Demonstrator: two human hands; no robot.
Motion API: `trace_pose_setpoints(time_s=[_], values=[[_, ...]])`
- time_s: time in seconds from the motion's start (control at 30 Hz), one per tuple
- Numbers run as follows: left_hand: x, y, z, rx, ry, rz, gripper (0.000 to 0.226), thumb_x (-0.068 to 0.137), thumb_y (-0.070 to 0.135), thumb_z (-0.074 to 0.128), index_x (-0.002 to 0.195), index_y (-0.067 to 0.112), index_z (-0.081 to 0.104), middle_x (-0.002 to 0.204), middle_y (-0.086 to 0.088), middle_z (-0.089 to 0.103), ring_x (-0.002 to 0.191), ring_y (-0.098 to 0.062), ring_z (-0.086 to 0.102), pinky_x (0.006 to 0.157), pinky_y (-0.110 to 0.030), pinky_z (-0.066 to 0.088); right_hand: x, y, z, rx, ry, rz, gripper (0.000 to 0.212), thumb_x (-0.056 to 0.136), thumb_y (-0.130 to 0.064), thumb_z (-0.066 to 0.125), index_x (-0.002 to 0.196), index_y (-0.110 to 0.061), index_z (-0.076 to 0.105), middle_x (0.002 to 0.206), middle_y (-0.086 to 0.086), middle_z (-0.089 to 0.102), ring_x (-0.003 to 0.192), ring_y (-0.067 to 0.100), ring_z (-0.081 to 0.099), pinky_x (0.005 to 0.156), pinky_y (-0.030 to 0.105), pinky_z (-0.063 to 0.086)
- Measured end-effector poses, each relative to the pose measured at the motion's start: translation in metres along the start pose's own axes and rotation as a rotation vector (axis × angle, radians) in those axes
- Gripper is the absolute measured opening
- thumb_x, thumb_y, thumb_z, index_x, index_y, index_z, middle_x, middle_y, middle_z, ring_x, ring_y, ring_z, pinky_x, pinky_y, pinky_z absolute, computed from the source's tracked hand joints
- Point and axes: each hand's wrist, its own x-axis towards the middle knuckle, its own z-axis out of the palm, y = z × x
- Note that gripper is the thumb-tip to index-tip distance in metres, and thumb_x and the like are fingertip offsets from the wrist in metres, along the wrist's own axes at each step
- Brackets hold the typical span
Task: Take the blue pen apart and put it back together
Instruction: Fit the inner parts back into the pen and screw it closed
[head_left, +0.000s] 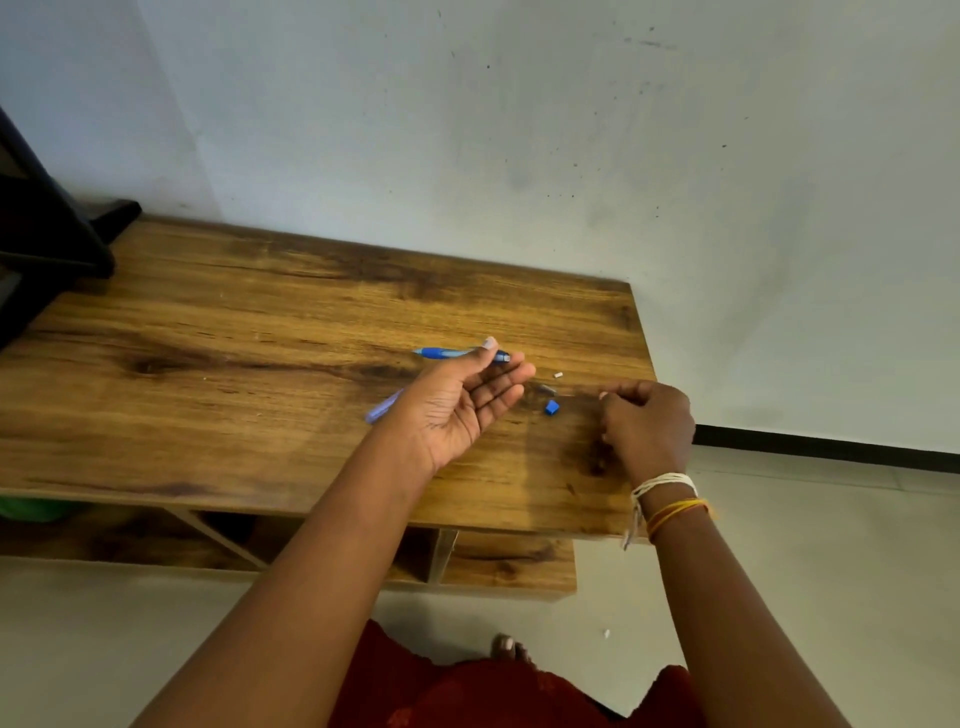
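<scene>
Blue pen (447, 353) dismantled, barrel horizontal

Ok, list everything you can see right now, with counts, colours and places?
blue pen body: 1, blue, pinched in the left hand above the table
pale purple piece: 1, lilac, on the table behind the left hand
blue cap piece: 1, blue, on the table between the hands
small white piece: 1, white, on the table beyond the cap piece
table: 1, brown wood, against the wall
black object: 1, black, far left of the table
left hand: palm up, holding the pen body
right hand: fingers curled; contents hidden
</scene>
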Motion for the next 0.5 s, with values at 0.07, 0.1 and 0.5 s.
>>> trace_pose_setpoints(time_s=[0.07,0.1,0.5], values=[[0.002,-0.003,0.002,-0.005,0.012,-0.004,0.015,0.093,0.014,0.057,0.087,0.002,0.065,0.075,-0.010,0.075,0.070,-0.017,0.074,0.061,-0.026,0.060,0.002,0.005,-0.001,-0.049,0.000,-0.012,0.009,0.088,-0.016,0.063,0.087,-0.019,0.071,0.087,0.004,0.071,0.069,0.015,0.064,0.052,0.017,0.045],[0.002,-0.004,0.003,-0.005,0.021,-0.004,0.014,0.092,0.014,0.057,0.087,0.003,0.064,0.073,-0.009,0.075,0.069,-0.017,0.074,0.061,-0.026,0.060,0.002,0.006,0.000,-0.066,-0.006,-0.022,0.009,0.088,-0.016,0.063,0.089,-0.018,0.072,0.087,0.002,0.069,0.070,0.013,0.061,0.054,0.017,0.043],[0.007,-0.012,-0.002,0.098,0.090,0.012,0.016,0.088,0.024,0.064,0.087,0.009,0.066,0.066,-0.003,0.072,0.064,-0.014,0.072,0.060,-0.025,0.060,-0.001,0.008,0.030,-0.374,-0.024,-0.421,0.026,0.098,-0.026,0.051,0.118,-0.024,0.068,0.105,0.008,0.064,0.091,0.024,0.062,0.065,0.026,0.041]])
